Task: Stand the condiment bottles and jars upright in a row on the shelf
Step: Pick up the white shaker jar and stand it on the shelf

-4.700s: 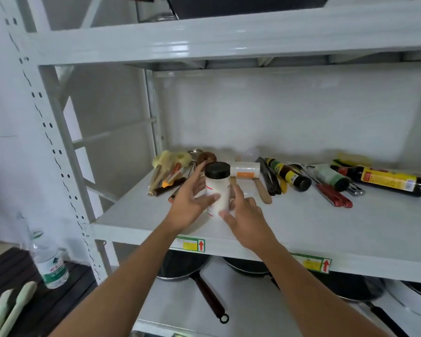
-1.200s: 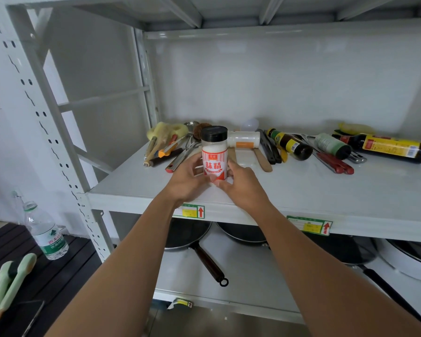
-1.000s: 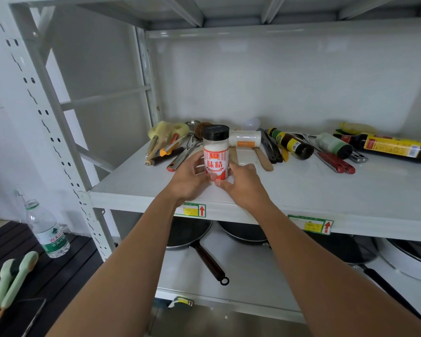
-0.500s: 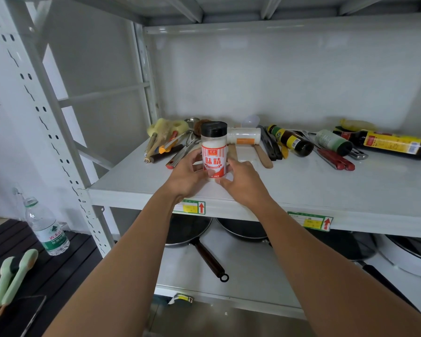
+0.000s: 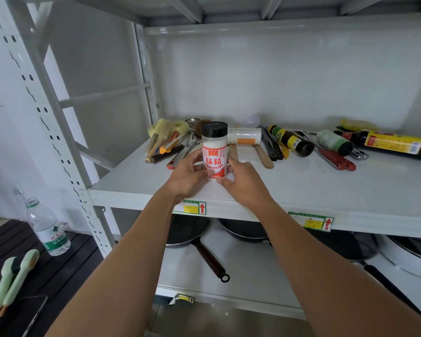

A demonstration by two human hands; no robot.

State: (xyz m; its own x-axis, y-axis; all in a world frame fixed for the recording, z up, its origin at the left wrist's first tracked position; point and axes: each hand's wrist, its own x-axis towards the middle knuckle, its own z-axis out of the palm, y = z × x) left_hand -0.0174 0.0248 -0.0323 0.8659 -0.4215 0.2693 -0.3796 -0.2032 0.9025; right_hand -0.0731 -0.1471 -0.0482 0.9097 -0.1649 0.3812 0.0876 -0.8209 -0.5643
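Observation:
A seasoning jar (image 5: 214,152) with a black cap and a red-and-white label stands upright near the front of the white shelf (image 5: 301,188). My left hand (image 5: 188,177) and my right hand (image 5: 243,183) both grip its lower half, label facing me. Behind it a white jar with an orange band (image 5: 244,136) lies on its side. To the right lie a small dark bottle with a yellow label (image 5: 291,141), a green-labelled bottle (image 5: 334,142) and a long dark soy sauce bottle (image 5: 389,144).
Kitchen utensils (image 5: 170,144) are piled at the back left of the shelf, tongs and red-handled tools (image 5: 336,159) among the lying bottles. Pans (image 5: 192,235) sit on the shelf below. A water bottle (image 5: 48,227) stands on a dark stand at the lower left.
Between 4.7 s and 1.2 s ago the jar was turned so its red label faces me. Since then the hands and jar have barely moved.

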